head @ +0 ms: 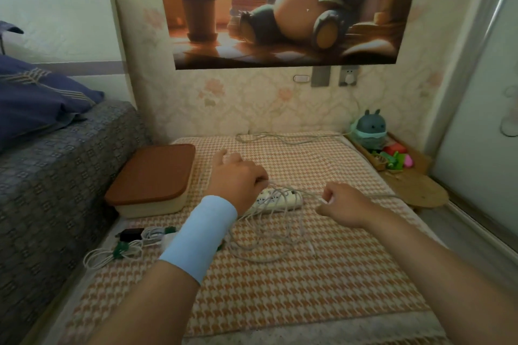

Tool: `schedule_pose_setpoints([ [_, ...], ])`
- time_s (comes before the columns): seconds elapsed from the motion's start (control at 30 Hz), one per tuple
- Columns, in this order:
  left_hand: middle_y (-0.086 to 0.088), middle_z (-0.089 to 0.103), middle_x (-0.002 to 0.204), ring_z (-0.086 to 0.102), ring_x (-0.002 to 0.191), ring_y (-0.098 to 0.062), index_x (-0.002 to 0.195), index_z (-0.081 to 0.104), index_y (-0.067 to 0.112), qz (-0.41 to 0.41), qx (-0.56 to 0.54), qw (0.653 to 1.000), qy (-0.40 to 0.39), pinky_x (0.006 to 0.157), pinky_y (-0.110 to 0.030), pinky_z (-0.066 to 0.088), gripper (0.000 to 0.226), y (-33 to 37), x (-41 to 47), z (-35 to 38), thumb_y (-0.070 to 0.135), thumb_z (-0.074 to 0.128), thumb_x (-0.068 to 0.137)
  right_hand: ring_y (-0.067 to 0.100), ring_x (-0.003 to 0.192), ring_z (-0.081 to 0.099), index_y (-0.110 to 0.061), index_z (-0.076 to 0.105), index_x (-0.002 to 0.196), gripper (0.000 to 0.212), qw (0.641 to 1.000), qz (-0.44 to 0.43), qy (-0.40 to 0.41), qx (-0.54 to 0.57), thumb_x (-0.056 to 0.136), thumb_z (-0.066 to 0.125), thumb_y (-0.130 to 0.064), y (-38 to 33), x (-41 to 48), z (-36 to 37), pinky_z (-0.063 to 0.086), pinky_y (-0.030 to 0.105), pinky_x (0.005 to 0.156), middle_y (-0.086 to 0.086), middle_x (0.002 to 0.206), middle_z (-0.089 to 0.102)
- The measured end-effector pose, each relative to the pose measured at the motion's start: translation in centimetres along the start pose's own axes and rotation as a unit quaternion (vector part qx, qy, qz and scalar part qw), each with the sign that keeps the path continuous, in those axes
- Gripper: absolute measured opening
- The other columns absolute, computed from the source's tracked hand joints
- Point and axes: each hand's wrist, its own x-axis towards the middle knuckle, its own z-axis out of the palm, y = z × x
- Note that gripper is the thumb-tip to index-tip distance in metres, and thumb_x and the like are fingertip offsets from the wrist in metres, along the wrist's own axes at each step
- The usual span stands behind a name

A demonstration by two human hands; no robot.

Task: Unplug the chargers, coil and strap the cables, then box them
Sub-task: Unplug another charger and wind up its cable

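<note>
**L hand (pixel 238 179) & R hand (pixel 340 204) both on one white cable (pixel 305 193)**

Nearest, front-left on the houndstooth mat (pixel 280 302): coiled cables w/ green straps (pixel 122 251), and a black charger (pixel 131 234) just beside them. Mid-mat, the white cable's slack lies in loose loops. L hand, fingers curled, grips the gathered loops. R hand pinches the cable further along, w/ a short run stretched btw them above a white power strip (pixel 280 200). Left of that: storage box (pixel 152 179), brown lid on, contents hidden. Far edge: another cable (pixel 280 137).
</note>
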Motion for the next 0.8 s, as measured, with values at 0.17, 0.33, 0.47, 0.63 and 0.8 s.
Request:
schedule_pose_setpoints([
  [0.17, 0.007, 0.070, 0.106, 0.058, 0.107, -0.016, 0.112, 0.069, 0.035, 0.061, -0.106, 0.987, -0.108, 0.107, -0.036, 0.039, 0.021, 4.0, 1.6, 2.0, 0.034, 0.055, 0.097, 0.018, 0.082, 0.054, -0.022, 0.051, 0.096, 0.026, 0.986, 0.067, -0.124, -0.084, 0.092, 0.070, -0.040, 4.9, -0.2, 0.7, 0.043, 0.028, 0.063, -0.002, 0.094, 0.052],
  [0.33, 0.016, 0.071, 0.099, 0.065, 0.091, 0.000, 0.109, 0.071, 0.034, 0.041, -0.321, 0.940, -0.107, 0.084, -0.025, 0.054, 0.019, 5.2, 2.2, 2.1, 0.035, 0.067, 0.090, 0.026, 0.120, 0.052, -0.021, 0.057, 0.125, 0.037, 0.963, 0.084, -0.159, -0.200, 0.093, 0.064, -0.040, 5.9, 0.8, 1.5, 0.046, 0.038, 0.101, 0.008, 0.130, 0.053],
  [0.47, 0.006, 0.074, 0.083, 0.070, 0.070, -0.012, 0.100, 0.071, 0.024, -0.004, -0.521, 0.852, -0.055, 0.062, -0.020, 0.050, 0.019, 5.2, 1.9, 0.1, 0.022, 0.078, 0.083, 0.029, 0.145, 0.029, -0.027, 0.028, 0.155, 0.075, 0.994, 0.001, -0.038, -0.098, 0.090, 0.065, -0.028, 3.1, 1.6, 1.3, 0.030, 0.045, 0.118, 0.006, 0.159, 0.028],
  [0.63, 0.008, 0.043, 0.109, 0.046, 0.101, -0.015, 0.113, 0.045, 0.029, -0.077, -0.252, 0.964, 0.026, 0.087, -0.031, 0.044, 0.069, 2.5, 2.2, -0.2, 0.041, 0.089, 0.062, 0.019, 0.149, 0.021, -0.025, 0.016, 0.159, 0.093, 0.961, -0.227, 0.136, 0.084, 0.083, 0.069, -0.020, -2.4, 1.2, 0.2, 0.026, 0.039, 0.121, 0.001, 0.163, 0.023],
  [0.8, -0.006, 0.053, 0.130, 0.056, 0.110, -0.024, 0.133, 0.042, 0.015, -0.214, -0.221, 0.910, -0.278, 0.089, -0.038, 0.050, 0.083, 1.5, 1.2, 3.0, 0.059, 0.077, 0.072, 0.023, 0.130, 0.050, -0.024, 0.048, 0.147, 0.061, 0.950, -0.308, 0.028, -0.034, 0.088, 0.061, -0.014, -4.8, 1.4, 2.0, 0.043, 0.040, 0.106, 0.001, 0.147, 0.050],
])
